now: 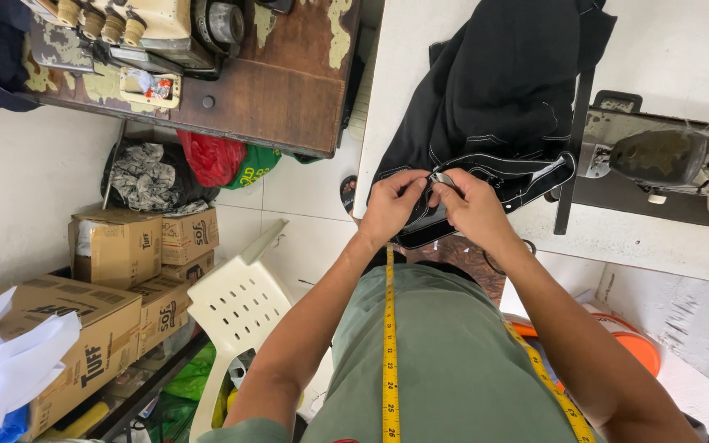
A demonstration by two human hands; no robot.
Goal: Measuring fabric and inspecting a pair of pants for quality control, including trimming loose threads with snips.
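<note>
Currently my left hand [393, 207] and right hand [471, 205] pinch closed on the black garment [498, 90] strap edge at the white desk [683, 49], garment stretching away ahead of both hands.

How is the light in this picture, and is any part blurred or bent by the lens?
Head view: even, soft daylight, no hard shadows; the white table looks bright but not glaring; both hands and the black garment are sharp; the wide lens bends edges, so the cardboard boxes lean.

Small metal piece [443, 178] mostly behind fingertips [425, 182]
</note>
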